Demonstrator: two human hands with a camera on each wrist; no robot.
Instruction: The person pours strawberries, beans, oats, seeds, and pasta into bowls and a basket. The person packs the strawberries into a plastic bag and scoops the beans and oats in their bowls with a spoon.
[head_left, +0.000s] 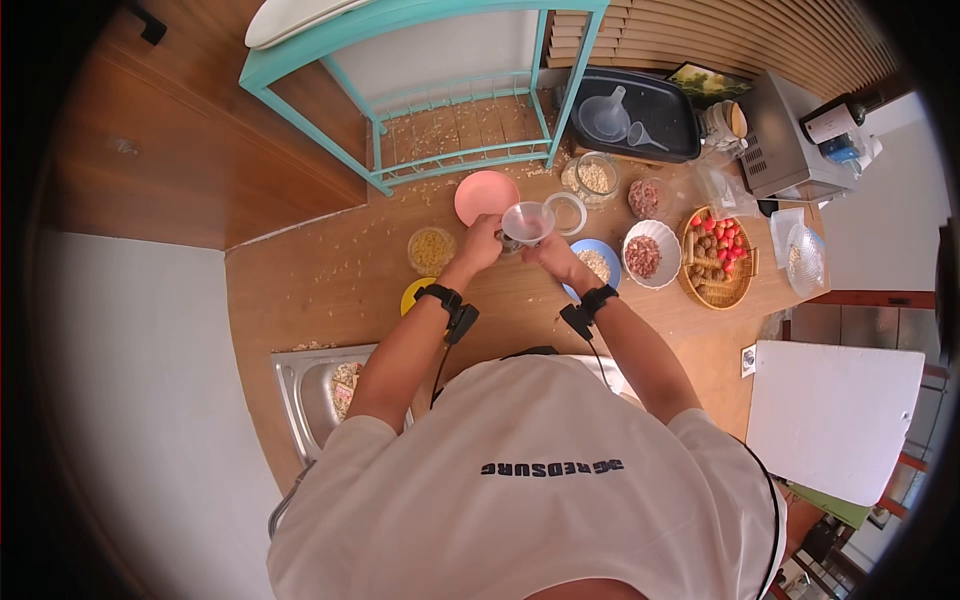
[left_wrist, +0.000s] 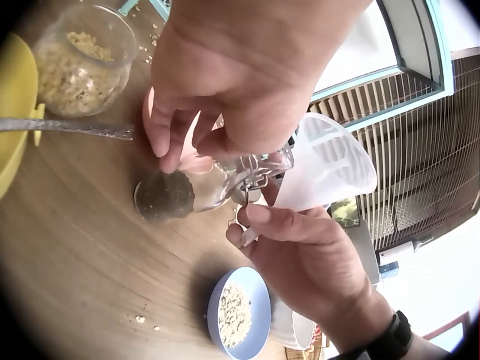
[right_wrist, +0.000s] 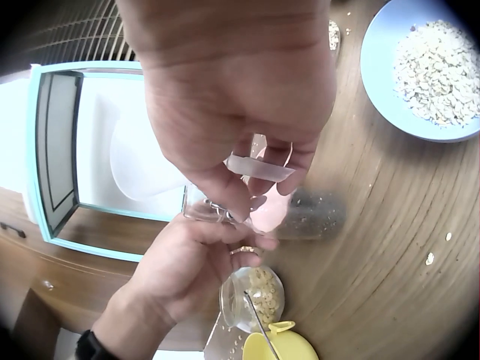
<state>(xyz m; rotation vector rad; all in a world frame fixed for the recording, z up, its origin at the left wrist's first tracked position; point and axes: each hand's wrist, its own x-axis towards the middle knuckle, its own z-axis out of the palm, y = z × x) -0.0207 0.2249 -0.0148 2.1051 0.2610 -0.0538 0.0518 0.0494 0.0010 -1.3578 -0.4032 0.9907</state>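
My left hand (head_left: 485, 243) grips the neck of a clear glass swing-top bottle (left_wrist: 166, 196), which has dark contents at its base. A translucent plastic funnel (head_left: 528, 220) is at the bottle's mouth, its wide cone tilted in the left wrist view. The right hand (head_left: 556, 258) pinches the funnel's tab handle (right_wrist: 259, 167) between thumb and fingers, close beside the bottle's wire clasp (left_wrist: 255, 180). Behind the hands lies a pink plate (head_left: 487, 190). A blue bowl of flakes (right_wrist: 439, 75) stands close to the right hand.
Left of the hands are a glass jar of yellow pieces (head_left: 432, 250) and a yellow bowl (head_left: 416, 294). Rightward stand a white fluted bowl (head_left: 652, 228) and a wicker basket (head_left: 752, 262). A teal rack (head_left: 465, 160) and black tray (head_left: 670, 142) stand behind; a sink (head_left: 288, 372) is front left.
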